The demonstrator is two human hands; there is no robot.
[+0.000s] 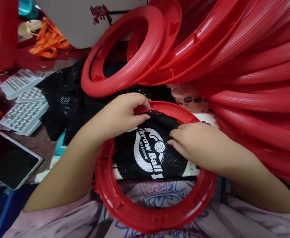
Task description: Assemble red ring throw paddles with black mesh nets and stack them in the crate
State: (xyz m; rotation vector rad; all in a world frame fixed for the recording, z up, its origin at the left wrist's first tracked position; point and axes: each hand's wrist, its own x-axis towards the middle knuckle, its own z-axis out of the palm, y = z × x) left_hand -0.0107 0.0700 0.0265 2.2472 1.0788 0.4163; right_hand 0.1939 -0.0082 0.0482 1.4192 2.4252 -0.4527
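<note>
We see a red ring (154,219) straight ahead with its ribbed hollow side turned up, the near part of it in front of a pale shirt (159,188) with blue drawing on it. A piece of black mesh cloth (151,148), printed in white with "Throw Ball", lies across the far part of its opening, its top edge against the ring's far side. We find the left hand (127,110) at that far side, thumb and forefinger bent and slightly apart, the forefinger at the rim and the thumb at the edge of the fabric; we cannot tell whether they pinch it. The right hand (193,142) is at the cloth's right side, fingers curled close together with their tips against it, and again we cannot tell if it is gripped. Beyond, we see more red rings (256,122) crowded together, and a heap of black fabric (62,102) to the left. Further left are clear plastic boxes (25,114) of small pieces, orange plastic parts (49,39) and a dark-screened tablet (11,162).
</note>
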